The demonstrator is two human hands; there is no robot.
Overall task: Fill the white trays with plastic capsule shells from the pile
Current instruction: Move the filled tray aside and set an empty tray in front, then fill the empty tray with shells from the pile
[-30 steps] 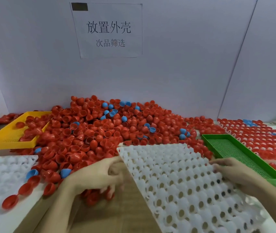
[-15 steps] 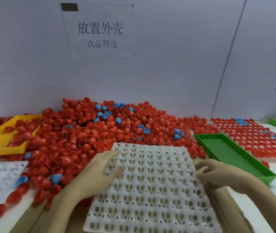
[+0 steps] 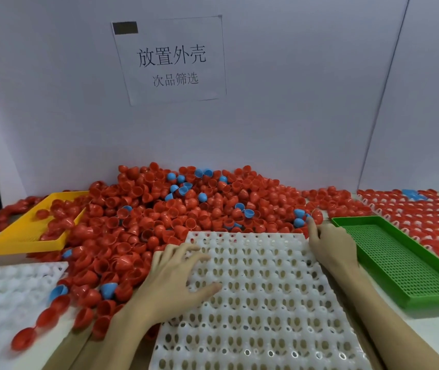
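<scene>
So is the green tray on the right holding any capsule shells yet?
No, the green tray shows only its bare mesh floor, with the red shells piled outside it.

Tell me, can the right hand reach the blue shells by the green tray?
Probably yes. The right hand already has a fingertip beside the blue shells, near the green tray, with nothing between them.

The capsule shells (image 3: 186, 222) are glossy red and blue plastic, the white tray (image 3: 261, 303) is matt moulded plastic pierced with holes, the green tray (image 3: 400, 265) is perforated plastic mesh, and the sign (image 3: 170, 60) is paper.
</scene>
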